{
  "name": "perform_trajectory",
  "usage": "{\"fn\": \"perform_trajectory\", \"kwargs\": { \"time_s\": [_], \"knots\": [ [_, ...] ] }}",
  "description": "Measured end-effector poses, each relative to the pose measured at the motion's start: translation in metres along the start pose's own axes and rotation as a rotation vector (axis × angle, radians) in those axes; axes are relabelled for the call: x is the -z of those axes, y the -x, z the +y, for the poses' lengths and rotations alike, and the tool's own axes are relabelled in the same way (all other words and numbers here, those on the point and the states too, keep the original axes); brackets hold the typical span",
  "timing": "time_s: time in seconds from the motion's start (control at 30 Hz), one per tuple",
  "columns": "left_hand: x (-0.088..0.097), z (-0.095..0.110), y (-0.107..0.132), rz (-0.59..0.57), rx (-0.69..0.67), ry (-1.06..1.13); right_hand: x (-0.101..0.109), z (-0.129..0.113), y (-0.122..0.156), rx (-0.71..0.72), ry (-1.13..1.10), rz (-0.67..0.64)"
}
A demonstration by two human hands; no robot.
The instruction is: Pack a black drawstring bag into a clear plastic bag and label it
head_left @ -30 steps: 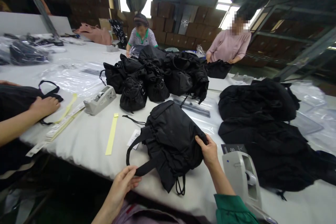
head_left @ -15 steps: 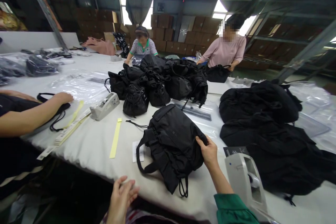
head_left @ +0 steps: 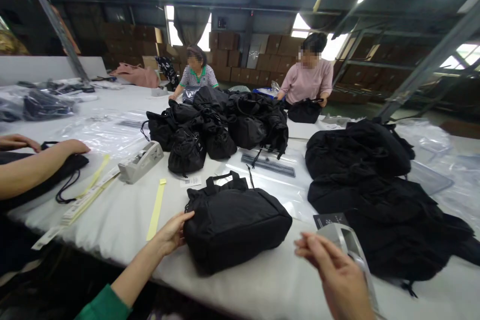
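A black drawstring bag (head_left: 236, 217) lies on the table in front of me, its loop handle pointing away and its base towards me. My left hand (head_left: 172, 232) grips the bag's left end, thumb on top and fingers partly hidden against its side. To the right of the bag, apart from it, my right hand (head_left: 333, 270) is raised with loosely bent fingers, slightly blurred, and nothing visible in it. Close to that hand stands a grey tape dispenser (head_left: 343, 235), partly covered by it. A small white printed card (head_left: 190, 181) lies beyond the bag.
Several black bags (head_left: 247, 130) are heaped beyond, and more black bags (head_left: 378, 220) lie at right. Left are another tape dispenser (head_left: 140, 162), a yellow strip (head_left: 156, 210) and a co-worker's arm (head_left: 45, 167). Clear plastic bags (head_left: 270, 165) cover part of the table. Two people work opposite.
The bag has been turned so its handle points away instead of left. My left hand has come up and taken its left end; my right hand has let go and moved right.
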State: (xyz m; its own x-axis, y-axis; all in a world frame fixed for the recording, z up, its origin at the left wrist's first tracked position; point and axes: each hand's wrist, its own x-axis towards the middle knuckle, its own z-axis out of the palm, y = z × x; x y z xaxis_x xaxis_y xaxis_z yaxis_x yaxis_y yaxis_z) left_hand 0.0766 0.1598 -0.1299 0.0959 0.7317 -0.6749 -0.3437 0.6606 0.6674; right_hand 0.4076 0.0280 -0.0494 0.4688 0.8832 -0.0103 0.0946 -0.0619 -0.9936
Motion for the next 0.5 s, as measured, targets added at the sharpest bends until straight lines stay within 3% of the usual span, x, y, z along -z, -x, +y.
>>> {"fn": "perform_trajectory", "kwargs": {
  "time_s": [0.03,0.1,0.17,0.23,0.3,0.37,0.43,0.5],
  "knots": [
    [0.005,0.004,-0.001,-0.004,0.015,0.002,0.008,-0.009,-0.032,0.053,-0.016,0.064],
    [0.013,0.007,0.000,-0.002,0.048,0.013,0.010,-0.017,-0.094,0.046,0.018,0.062],
    [0.014,0.008,0.002,-0.012,0.098,0.030,-0.006,-0.010,-0.141,-0.060,0.089,-0.046],
    [0.008,0.009,-0.001,-0.052,0.158,0.048,-0.031,0.005,-0.167,-0.137,0.133,-0.185],
    [-0.004,0.012,-0.008,-0.129,0.226,0.086,-0.053,0.018,-0.174,-0.150,0.126,-0.314],
    [-0.017,0.017,-0.015,-0.192,0.283,0.128,-0.060,0.027,-0.166,-0.150,0.114,-0.413],
    [-0.026,0.021,-0.017,-0.217,0.224,0.150,-0.052,0.032,-0.147,-0.141,0.131,-0.411],
    [-0.027,0.023,-0.012,-0.231,0.057,0.118,-0.030,0.039,-0.120,-0.142,0.143,-0.341]
  ]
}}
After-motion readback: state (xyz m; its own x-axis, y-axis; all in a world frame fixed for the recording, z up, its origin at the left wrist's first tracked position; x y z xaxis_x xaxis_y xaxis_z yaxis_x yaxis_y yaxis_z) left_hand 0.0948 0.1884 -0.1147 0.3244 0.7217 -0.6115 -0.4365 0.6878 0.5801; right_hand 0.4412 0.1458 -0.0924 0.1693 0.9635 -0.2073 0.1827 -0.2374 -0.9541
